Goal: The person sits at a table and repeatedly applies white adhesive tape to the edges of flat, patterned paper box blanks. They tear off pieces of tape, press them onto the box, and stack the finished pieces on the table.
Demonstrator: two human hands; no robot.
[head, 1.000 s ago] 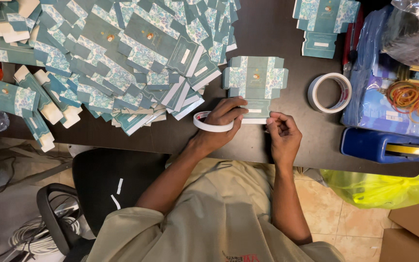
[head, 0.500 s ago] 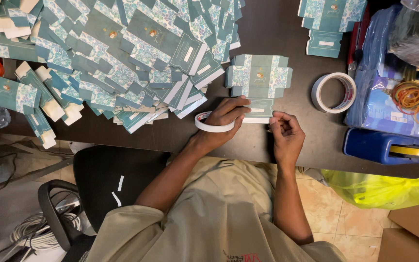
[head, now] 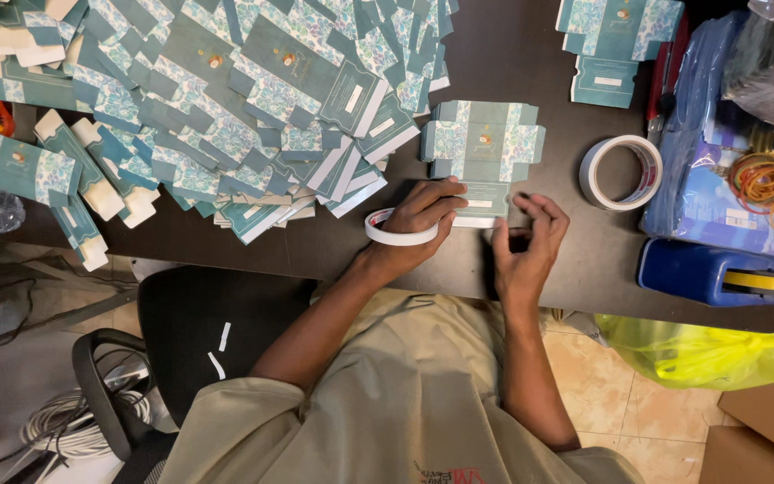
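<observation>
Your left hand (head: 423,215) is resting on the dark desk (head: 512,63) close to its near edge, and it is grasping a small white tape roll (head: 398,229) — the ring is sitting under your palm and fingers, its rim sticking out toward your wrist side. The fingertips of that hand are touching the lower flap of the flat teal box blank (head: 484,152), which is lying just beyond them, toward the middle of the desk. The blank is lying flat and unfolded, its patterned panels facing up, with a pale strip along its near flap.

Your right hand (head: 530,246) is lying just beside that same flap, on the blank's right-hand near corner — its fingers are spread and loosely curled, gripping nothing, fingertips touching or nearly touching the strip; you cannot tell which from here.

A big heap of matching teal blanks (head: 226,99) is covering the far left part of the desk, reaching almost to your left hand. A smaller stack of blanks (head: 615,40) is sitting at the far right. A larger tape roll (head: 621,172) is lying near the right of your working blank, well clear of both hands, and a blue tape dispenser (head: 718,273) is sitting by the near right edge.
</observation>
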